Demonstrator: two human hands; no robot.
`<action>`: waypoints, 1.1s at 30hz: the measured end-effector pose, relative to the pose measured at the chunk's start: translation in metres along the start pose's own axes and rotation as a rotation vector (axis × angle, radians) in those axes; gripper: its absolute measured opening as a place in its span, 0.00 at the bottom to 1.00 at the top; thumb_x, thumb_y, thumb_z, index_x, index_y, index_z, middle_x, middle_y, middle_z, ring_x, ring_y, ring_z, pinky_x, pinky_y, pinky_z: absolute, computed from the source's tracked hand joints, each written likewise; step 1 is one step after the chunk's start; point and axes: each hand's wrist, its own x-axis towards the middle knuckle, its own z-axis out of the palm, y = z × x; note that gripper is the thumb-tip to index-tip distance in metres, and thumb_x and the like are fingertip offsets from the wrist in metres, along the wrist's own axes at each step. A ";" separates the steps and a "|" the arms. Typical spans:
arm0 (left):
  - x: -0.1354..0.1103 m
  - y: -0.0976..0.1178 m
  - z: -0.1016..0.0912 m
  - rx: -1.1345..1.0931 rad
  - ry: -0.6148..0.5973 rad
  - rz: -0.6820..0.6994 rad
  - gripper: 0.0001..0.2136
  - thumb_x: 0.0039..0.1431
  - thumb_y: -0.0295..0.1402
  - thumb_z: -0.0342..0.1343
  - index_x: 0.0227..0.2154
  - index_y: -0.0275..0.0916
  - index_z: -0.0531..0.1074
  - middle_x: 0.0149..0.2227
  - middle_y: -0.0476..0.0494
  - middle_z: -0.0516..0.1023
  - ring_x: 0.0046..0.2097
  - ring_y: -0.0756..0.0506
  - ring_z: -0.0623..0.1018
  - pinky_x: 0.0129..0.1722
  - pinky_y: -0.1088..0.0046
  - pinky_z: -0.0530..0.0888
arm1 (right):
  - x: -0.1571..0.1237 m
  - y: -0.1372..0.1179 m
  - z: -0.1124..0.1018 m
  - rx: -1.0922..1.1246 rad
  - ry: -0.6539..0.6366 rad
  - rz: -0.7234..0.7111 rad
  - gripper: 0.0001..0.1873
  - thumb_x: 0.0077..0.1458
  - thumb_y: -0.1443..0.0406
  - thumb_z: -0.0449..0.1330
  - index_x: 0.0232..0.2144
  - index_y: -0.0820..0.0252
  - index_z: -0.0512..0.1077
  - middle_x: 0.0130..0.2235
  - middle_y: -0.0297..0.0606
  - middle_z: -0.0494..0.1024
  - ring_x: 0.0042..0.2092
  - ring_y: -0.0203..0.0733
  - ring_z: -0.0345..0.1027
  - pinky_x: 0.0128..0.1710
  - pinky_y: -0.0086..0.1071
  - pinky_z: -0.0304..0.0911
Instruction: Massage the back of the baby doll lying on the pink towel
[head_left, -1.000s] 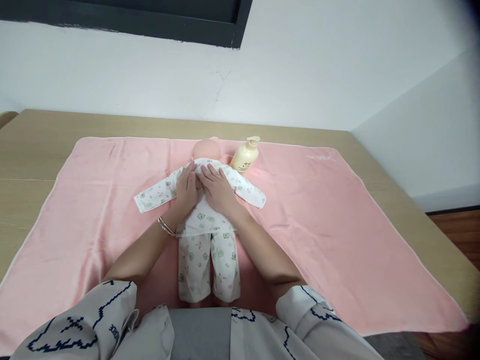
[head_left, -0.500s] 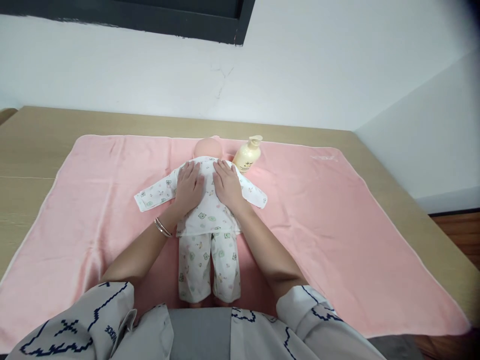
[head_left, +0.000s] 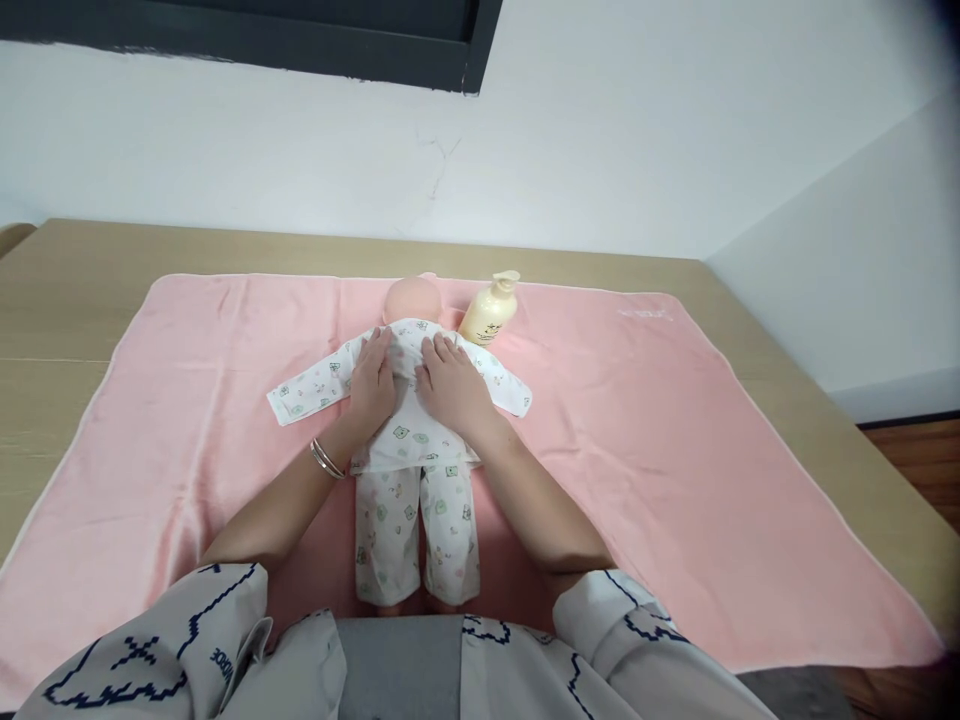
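Note:
A baby doll (head_left: 411, 297) lies face down on a pink towel (head_left: 637, 430), head towards the wall. It wears a white printed shirt (head_left: 409, 430) and matching trousers (head_left: 416, 535). My left hand (head_left: 373, 380), with bangles at the wrist, lies flat and open on the left side of the doll's back. On the right side of the back rests my right hand (head_left: 450, 385), fingers stretched out and also open. The two hands sit close together, near the doll's shoulders.
A cream pump bottle (head_left: 489, 309) lies tilted on the towel just right of the doll's head. The towel covers most of a wooden table (head_left: 67, 280) set against a white wall. The table's right edge (head_left: 825, 420) drops to a wooden floor.
Both hands were together at the middle of the back, spread apart towards the shoulders, and have now drawn closer again. The doll has stayed in place.

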 end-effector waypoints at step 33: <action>0.001 0.014 0.001 0.342 -0.034 0.176 0.15 0.65 0.33 0.47 0.49 0.33 0.71 0.55 0.30 0.72 0.60 0.37 0.69 0.63 0.53 0.64 | 0.012 0.008 0.004 0.044 0.032 -0.046 0.28 0.67 0.62 0.47 0.64 0.71 0.60 0.66 0.53 0.61 0.69 0.56 0.50 0.68 0.48 0.47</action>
